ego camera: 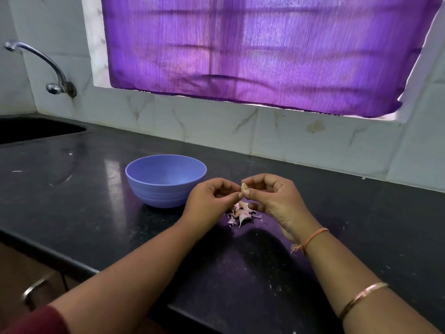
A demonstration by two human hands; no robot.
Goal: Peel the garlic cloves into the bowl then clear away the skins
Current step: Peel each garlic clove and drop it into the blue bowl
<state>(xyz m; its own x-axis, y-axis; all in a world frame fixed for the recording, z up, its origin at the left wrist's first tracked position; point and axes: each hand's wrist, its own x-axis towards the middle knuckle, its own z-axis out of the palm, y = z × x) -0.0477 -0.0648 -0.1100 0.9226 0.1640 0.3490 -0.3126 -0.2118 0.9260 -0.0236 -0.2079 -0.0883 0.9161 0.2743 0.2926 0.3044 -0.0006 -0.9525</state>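
Over the near bench [96,201] edge, left hand [209,198] and right hand [274,201] are working on one garlic clove [244,189].

Right hand is pinching the pale clove between thumb and forefinger, other fingers curled. Left hand is pinching at the clove's lower end, apparently pulling at its skin. Just beneath, loose skins [240,215] are lying heaped on the bench; whether unpeeled cloves are lying among them, cannot tell. Beyond, leftward, the blue bowl [156,191] is standing upright, showing no cloves in the visible part of its inside; its bottom is hidden. Judgement: peeling is under way, while filling the bowl and clearing the skins are both pending. Farthest back: sink [36,128], tap [41,63], purple curtain [265,49].
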